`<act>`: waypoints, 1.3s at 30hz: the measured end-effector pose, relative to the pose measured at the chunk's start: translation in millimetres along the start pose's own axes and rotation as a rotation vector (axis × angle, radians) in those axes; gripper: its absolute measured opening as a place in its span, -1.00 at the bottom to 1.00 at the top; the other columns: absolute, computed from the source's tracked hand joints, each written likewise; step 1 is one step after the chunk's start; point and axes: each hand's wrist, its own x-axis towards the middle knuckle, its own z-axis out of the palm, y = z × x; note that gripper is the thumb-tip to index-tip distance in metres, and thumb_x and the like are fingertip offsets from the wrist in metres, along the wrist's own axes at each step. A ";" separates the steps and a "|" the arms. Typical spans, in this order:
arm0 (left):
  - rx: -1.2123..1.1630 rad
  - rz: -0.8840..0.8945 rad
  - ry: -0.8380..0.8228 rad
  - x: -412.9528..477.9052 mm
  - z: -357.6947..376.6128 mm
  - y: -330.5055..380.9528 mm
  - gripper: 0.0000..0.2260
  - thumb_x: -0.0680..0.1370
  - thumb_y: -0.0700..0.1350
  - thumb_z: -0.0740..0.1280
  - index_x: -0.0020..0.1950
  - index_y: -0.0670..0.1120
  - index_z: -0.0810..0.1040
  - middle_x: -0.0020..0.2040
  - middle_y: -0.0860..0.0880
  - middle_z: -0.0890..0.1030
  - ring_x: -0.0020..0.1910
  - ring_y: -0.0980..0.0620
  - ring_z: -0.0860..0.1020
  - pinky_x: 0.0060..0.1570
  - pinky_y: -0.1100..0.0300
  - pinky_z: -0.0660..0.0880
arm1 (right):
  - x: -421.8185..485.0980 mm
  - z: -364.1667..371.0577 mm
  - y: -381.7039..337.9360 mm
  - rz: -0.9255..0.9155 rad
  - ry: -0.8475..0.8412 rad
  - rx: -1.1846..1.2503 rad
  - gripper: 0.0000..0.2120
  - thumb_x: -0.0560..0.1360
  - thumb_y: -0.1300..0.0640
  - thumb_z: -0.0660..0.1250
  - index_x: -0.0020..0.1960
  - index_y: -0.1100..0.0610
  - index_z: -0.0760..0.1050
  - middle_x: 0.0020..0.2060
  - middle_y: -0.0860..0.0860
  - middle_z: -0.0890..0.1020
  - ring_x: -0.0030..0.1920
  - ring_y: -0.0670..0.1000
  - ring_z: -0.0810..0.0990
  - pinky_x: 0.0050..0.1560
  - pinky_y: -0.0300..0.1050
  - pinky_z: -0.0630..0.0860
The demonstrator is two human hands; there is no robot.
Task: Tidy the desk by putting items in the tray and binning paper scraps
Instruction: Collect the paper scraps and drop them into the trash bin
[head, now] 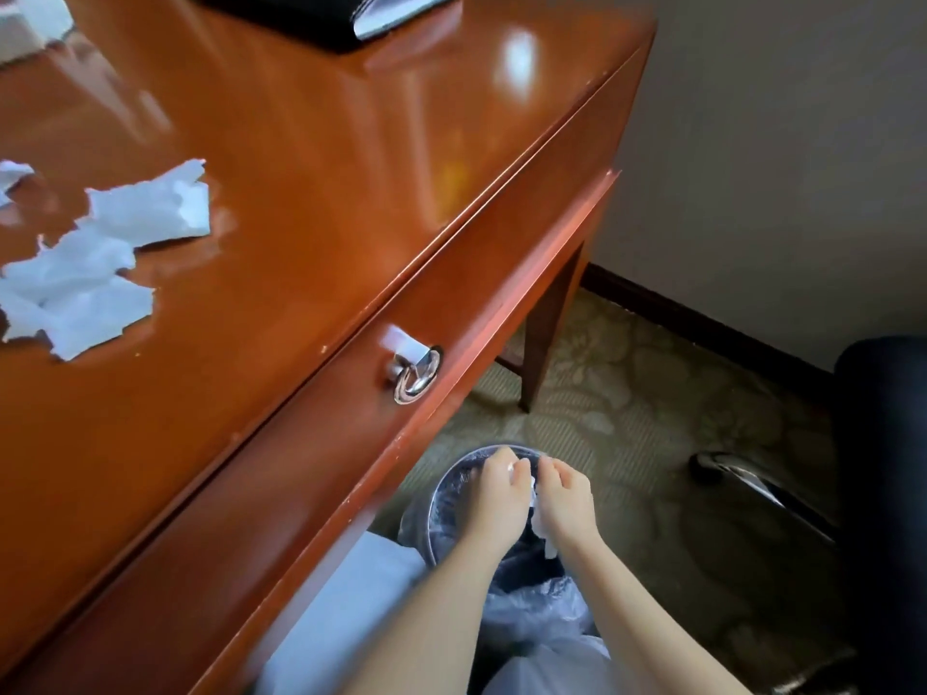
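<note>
Head view: left hand [494, 489] and right hand [567, 501] pinch paper scrap [539, 522] above bin [446, 486].

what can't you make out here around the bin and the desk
Head view only:
bin inside: hidden by left hand and right hand.
paper scrap they hold: mostly covered by them.
black object on desk: cut off by top edge.
desk scraps: cut off by left edge.

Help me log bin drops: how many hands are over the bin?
2: left hand and right hand, side by side above the bin, both pinching a paper scrap.
</note>
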 end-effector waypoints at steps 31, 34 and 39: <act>0.688 0.547 -0.032 -146.5 -135.1 92.1 -0.71 0.64 -0.05 0.06 0.30 -0.07 0.40 0.29 -0.08 0.46 0.26 -0.13 0.43 0.23 -0.03 0.38 | -98.9 -87.0 -138.8 -0.433 -0.131 -0.563 -0.83 0.54 0.16 0.23 0.06 0.12 0.57 0.06 0.06 0.64 0.09 0.05 0.58 0.10 -0.13 0.46; 0.604 0.582 0.071 -180.0 -170.3 100.9 -0.74 0.65 -0.06 0.03 0.24 -0.04 0.43 0.22 -0.03 0.52 0.14 -0.03 0.50 0.09 0.09 0.43 | -133.3 -93.8 -176.1 -0.579 -0.180 -0.571 -0.84 0.54 0.16 0.25 0.03 0.11 0.58 0.02 0.01 0.63 0.09 0.01 0.58 0.17 -0.06 0.51; 0.611 0.675 0.227 -229.9 -229.8 100.1 -0.77 0.64 -0.08 0.07 0.17 -0.04 0.48 0.15 -0.01 0.56 0.13 0.01 0.49 0.25 0.07 0.38 | -196.5 -83.6 -230.1 -0.829 -0.267 -0.590 -0.84 0.54 0.21 0.25 0.02 0.14 0.60 -0.02 -0.01 0.65 0.04 -0.03 0.59 0.16 -0.09 0.52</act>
